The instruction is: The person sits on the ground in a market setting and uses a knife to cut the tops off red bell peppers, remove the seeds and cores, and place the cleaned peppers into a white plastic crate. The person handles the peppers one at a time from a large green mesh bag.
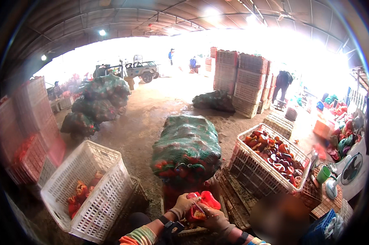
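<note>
Low in front of me, my left hand [182, 205] grips a red bell pepper [194, 213] that is cut open, its pale inside showing. From the right, my right hand [215, 219] closes on a small knife [199, 208], whose thin blade lies against the pepper; its handle is hidden in my fingers. Another opened red piece [210, 200] sits just behind my hands. Both hands are over a crate [222, 200] with pepper scraps at its bottom. Right behind it rests a green mesh sack [188, 136] stuffed with red peppers.
At left, a tilted white crate [104, 206] holds red and orange pepper pieces. At right, another crate [260, 177] is heaped with cut red peppers. Farther off are mesh sacks [96, 110], stacked crates [249, 79], a vehicle [145, 71] and several people. A fan [351, 168] stands at far right.
</note>
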